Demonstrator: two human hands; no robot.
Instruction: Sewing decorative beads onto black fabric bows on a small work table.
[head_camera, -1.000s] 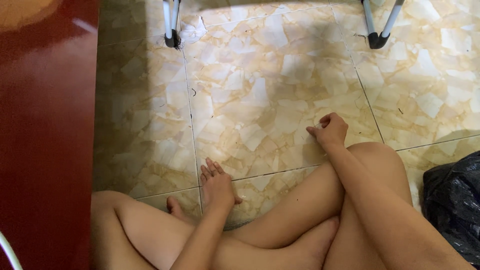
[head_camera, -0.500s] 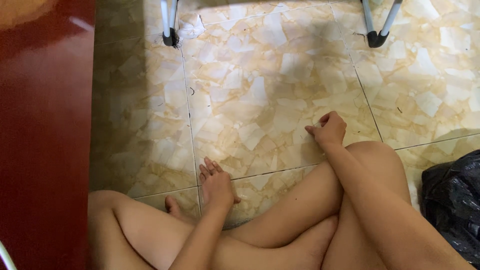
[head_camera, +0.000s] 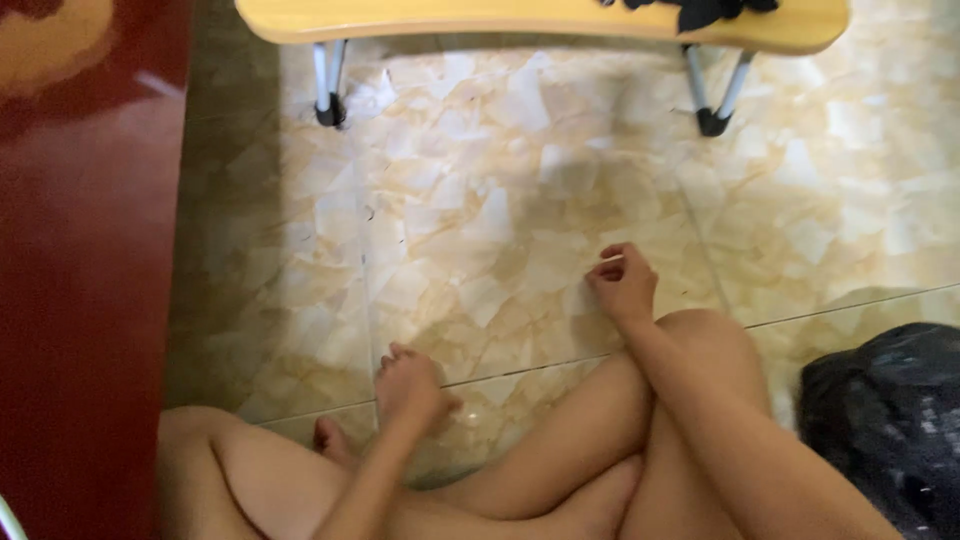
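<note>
My left hand (head_camera: 408, 385) and right hand (head_camera: 625, 285) rest loosely curled, fingers gripping nothing, on the beige marbled tile floor (head_camera: 500, 200).

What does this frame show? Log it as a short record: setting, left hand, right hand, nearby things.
Setting: person seated cross-legged on a beige marbled tile floor
Left hand: loosely curled, holds nothing, low over the floor by the left knee
Right hand: fingers curled, pinching a small pale thing too small to identify
Ahead: low wooden table on metal legs, dark item on its top
Left side: red glossy panel
Right side: black plastic bag on the floor
</note>
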